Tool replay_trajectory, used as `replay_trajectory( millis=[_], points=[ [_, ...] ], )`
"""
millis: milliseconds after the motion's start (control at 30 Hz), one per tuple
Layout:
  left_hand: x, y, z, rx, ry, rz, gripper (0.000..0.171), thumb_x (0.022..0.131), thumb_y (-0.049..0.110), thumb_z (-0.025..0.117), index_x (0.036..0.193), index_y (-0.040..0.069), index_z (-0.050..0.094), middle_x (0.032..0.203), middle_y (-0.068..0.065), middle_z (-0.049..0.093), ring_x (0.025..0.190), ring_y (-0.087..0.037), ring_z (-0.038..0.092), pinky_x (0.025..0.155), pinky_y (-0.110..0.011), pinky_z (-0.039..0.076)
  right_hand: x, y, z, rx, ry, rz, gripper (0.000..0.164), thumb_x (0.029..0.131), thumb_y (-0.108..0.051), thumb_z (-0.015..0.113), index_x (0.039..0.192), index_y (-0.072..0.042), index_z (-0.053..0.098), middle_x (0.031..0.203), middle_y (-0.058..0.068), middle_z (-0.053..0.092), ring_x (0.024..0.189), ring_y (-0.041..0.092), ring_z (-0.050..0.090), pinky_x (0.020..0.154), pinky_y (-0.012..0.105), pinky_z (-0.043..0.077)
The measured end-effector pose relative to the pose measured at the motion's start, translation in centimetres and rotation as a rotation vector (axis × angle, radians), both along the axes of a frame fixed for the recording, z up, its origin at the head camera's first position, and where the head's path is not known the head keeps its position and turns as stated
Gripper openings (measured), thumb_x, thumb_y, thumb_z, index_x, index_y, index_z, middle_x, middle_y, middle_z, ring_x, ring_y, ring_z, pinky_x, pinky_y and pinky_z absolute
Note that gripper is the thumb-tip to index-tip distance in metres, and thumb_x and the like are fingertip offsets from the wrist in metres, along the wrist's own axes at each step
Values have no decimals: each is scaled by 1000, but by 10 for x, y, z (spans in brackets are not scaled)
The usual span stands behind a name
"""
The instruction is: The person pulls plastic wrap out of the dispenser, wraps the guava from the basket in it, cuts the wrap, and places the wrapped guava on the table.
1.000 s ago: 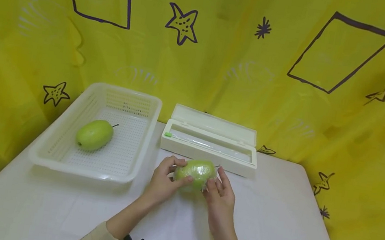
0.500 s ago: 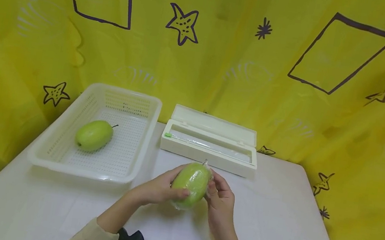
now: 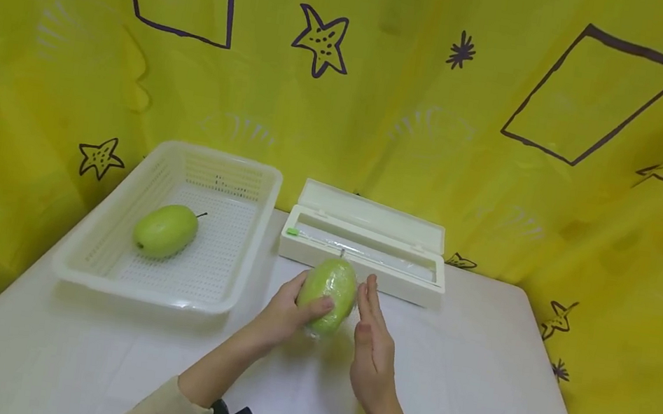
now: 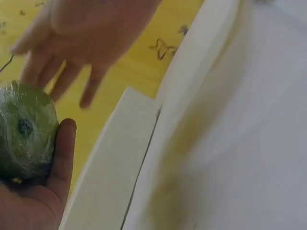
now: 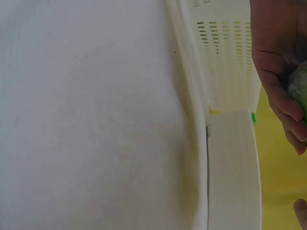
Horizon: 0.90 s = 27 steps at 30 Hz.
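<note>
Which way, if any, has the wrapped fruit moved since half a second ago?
Yes: in the head view, the wrapped fruit has shifted upward, toward the white box; its top now overlaps the box's front.

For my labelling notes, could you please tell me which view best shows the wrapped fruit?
The head view: the wrapped fruit shows nearly whole there, stem included. The left wrist view cuts off part of it; the right wrist view catches only a sliver.
</note>
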<state>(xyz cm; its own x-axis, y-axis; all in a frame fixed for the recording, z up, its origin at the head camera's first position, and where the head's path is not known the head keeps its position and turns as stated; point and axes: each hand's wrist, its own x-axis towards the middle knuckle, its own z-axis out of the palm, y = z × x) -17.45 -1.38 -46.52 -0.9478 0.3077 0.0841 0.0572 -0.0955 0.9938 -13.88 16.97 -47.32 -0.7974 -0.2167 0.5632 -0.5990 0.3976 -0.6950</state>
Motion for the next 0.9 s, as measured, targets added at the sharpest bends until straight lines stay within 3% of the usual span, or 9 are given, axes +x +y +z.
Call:
replay_trajectory(
  millis=[200, 333, 467, 567, 733, 900],
  points=[
    [-2, -8, 2, 50, 69, 1, 71, 85, 39, 73, 143, 12, 44, 125, -14, 57, 106, -23, 57, 87, -36, 53, 5, -8, 6, -61, 57, 143, 51, 104, -2, 39, 154, 2, 28, 160, 22, 27, 149, 30, 25, 121, 27, 20],
    [-3, -8, 2, -9, 153, 1, 80, 82, 30, 78, 150, 23, 37, 132, -11, 54, 110, -25, 56, 88, -40, 52, 5, -6, 9, -138, 17, 123, 48, 104, 0, 40, 152, 1, 36, 159, 18, 33, 148, 25, 31, 118, 26, 28],
    [-4, -13, 4, -175, 294, 13, 94, 73, 25, 88, 151, 37, 36, 141, -1, 54, 116, -22, 57, 93, -43, 50, 0, 6, 12, -249, -3, 28, 36, 100, 8, 45, 134, 5, 57, 142, 23, 52, 134, 19, 51, 103, 24, 46],
    [-5, -16, 4, -321, 445, 5, 99, 68, 28, 93, 150, 37, 40, 143, 6, 54, 121, -17, 56, 99, -45, 48, -3, 13, 14, -298, 7, -47, 32, 95, 11, 54, 125, 6, 63, 119, 20, 61, 109, 14, 63, 89, 20, 53],
    [-8, -17, 0, -563, 788, -13, 94, 66, 29, 93, 148, 32, 47, 146, 6, 51, 126, -20, 53, 102, -43, 47, -4, 19, 16, -328, -27, -92, 30, 88, 12, 66, 117, 6, 68, 96, 10, 65, 83, 9, 64, 72, 17, 54],
    [-10, -16, -4, -718, 1063, 109, 83, 69, 25, 91, 142, 37, 53, 143, 1, 54, 121, -25, 53, 100, -42, 47, -4, 19, 16, -306, -64, -118, 17, 84, 8, 73, 101, 3, 74, 92, 10, 66, 78, 8, 64, 66, 18, 55]
  ],
)
